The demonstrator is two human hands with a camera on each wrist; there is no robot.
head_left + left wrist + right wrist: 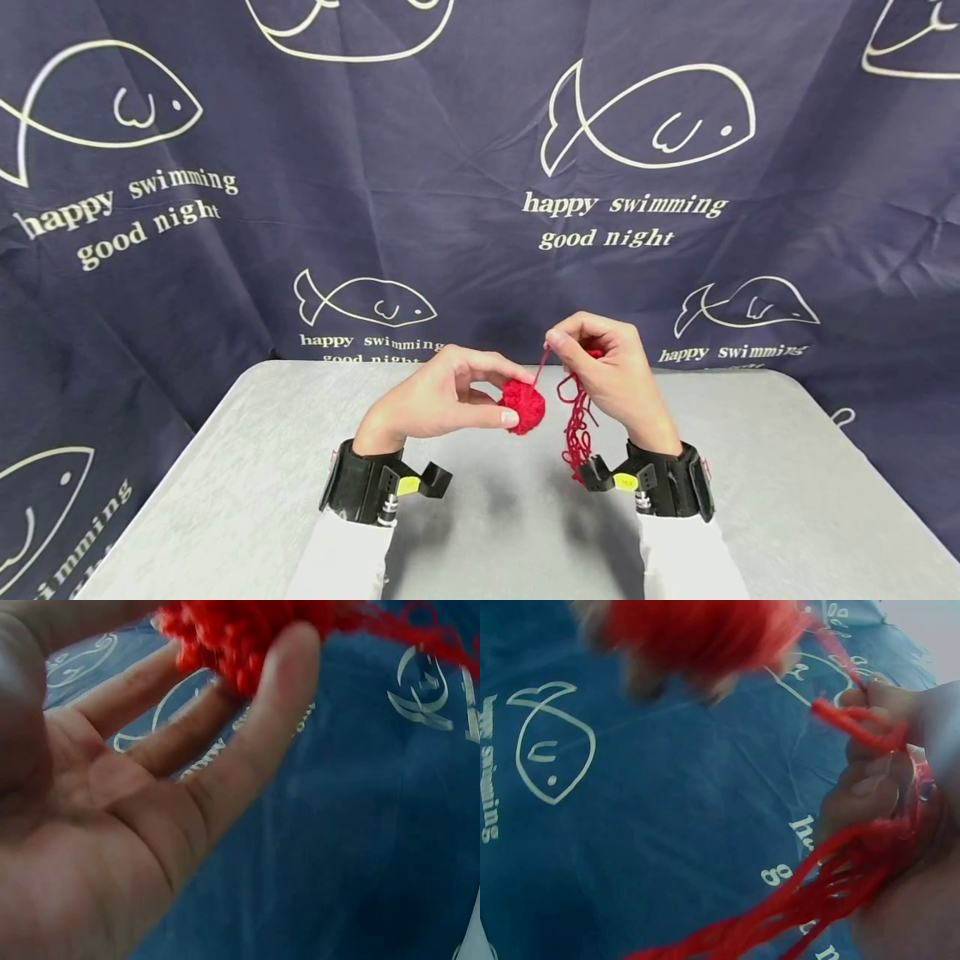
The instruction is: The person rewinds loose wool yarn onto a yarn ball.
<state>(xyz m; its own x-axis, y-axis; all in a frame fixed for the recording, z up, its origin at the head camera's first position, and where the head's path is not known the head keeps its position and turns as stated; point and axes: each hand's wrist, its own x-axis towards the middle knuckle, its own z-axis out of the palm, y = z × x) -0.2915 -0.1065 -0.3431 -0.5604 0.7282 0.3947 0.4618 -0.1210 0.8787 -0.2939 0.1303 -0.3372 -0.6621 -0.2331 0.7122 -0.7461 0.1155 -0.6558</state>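
A small red ball of yarn [527, 406] is held above the table by my left hand [442, 396], pinched between thumb and fingers. In the left wrist view the ball [232, 637] sits at the fingertips, with a palm's gap behind it. From the ball a strand of yarn [541, 365] runs up to my right hand [611, 367], whose thumb and forefinger pinch it. The right hand's other fingers curl round a loose bunch of red yarn [780, 900], and its loops [576, 429] hang below that hand.
Beneath both hands lies a pale grey table [495, 533]. Behind it hangs a dark blue cloth [480, 208] printed with white fish and lettering. Each wrist wears a black strap [360, 483] with a small camera on it.
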